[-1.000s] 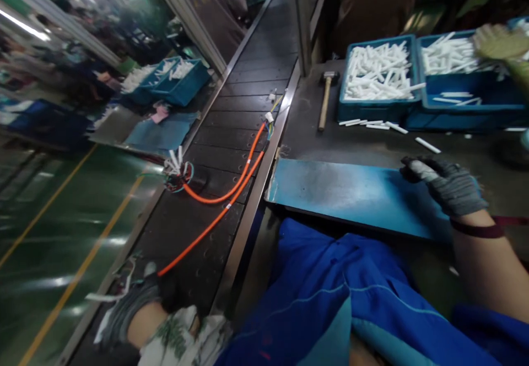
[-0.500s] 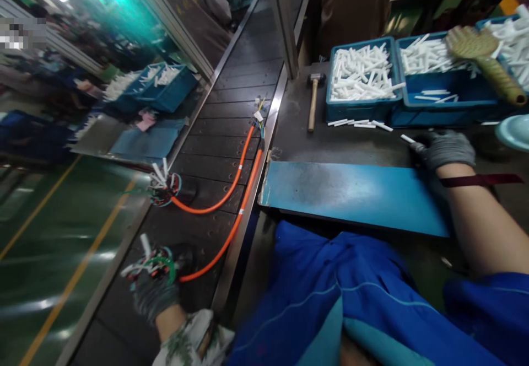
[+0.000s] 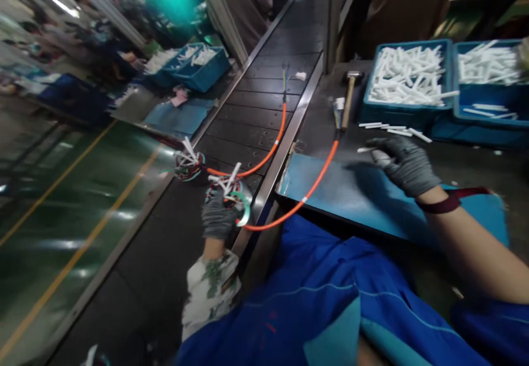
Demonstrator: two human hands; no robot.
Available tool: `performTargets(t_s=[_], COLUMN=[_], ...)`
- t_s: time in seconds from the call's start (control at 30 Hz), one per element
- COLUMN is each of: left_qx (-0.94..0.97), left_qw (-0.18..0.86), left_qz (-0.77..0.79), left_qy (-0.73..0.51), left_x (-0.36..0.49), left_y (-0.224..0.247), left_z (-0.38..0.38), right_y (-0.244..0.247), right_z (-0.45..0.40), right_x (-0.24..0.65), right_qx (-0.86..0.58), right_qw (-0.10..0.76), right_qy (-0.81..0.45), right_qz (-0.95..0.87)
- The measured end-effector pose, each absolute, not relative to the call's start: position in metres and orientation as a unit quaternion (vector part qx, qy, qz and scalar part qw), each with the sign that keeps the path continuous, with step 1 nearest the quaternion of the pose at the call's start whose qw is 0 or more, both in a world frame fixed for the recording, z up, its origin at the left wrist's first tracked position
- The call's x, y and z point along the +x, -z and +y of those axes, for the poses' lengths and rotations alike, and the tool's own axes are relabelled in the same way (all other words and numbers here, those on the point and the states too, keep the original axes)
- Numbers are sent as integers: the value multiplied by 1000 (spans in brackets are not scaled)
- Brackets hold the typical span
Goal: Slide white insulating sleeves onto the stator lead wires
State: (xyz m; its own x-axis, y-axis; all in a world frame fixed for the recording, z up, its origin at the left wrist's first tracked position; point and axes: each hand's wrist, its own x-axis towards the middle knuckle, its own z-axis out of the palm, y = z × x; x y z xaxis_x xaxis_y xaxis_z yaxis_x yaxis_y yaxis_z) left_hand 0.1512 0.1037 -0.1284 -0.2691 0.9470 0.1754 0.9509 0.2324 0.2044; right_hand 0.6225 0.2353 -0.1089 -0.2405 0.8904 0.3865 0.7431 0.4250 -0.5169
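- The left hand (image 3: 217, 218) (in a grey glove) has its grip closed round the bundled end of an orange cable (image 3: 308, 189); coloured wires and white sleeves fan out above the fist; the hand sits over the edge of the conveyor belt (image 3: 248, 112).
- From that fist the orange cable curves up across the blue mat (image 3: 351, 195) onto the surface (image 3: 322, 118), its far end lying just beside a hammer (image 3: 348, 97).
- The right hand (image 3: 403, 162), also gloved, pinches a white tube (image 3: 367, 149) in closed fingertips above the blue mat.
- A second orange cable (image 3: 264, 159) lies on the belt; its wire bundle rests near the left hand.
- Two blue bins stand at the back of the surface; the near bin (image 3: 372, 113) is heaped with white tubes; the far bin (image 3: 487, 113) holds white tubes too; a few loose tubes (image 3: 392, 129) lie in front.
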Motion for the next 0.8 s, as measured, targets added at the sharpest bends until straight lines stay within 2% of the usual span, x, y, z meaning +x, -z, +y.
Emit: performTargets(t_s=[0.17, 0.2, 0.37, 0.63, 0.8], left_qx=[-581, -586, -594, -598, -599], left_qw=[38, 42, 76, 89, 87], left_qz=[-801, -797, -786, -779, -778], left_qy=[138, 139, 154, 165, 168], left_x=[172, 172, 169, 164, 163], left_y=[139, 139, 151, 164, 164], left_z=[93, 91, 84, 74, 68], right_y=[100, 99, 100, 117, 117], right_z=[235, 236, 240, 247, 251], right_x=[491, 465, 373, 355, 357], right_qx=[-316, -294, -306, -318, -221], right_qw=[318, 294, 229, 222, 219], right_qy=[-339, -363, -410, -422, -456], right_qz=[-827, -834, -828, -819, -834])
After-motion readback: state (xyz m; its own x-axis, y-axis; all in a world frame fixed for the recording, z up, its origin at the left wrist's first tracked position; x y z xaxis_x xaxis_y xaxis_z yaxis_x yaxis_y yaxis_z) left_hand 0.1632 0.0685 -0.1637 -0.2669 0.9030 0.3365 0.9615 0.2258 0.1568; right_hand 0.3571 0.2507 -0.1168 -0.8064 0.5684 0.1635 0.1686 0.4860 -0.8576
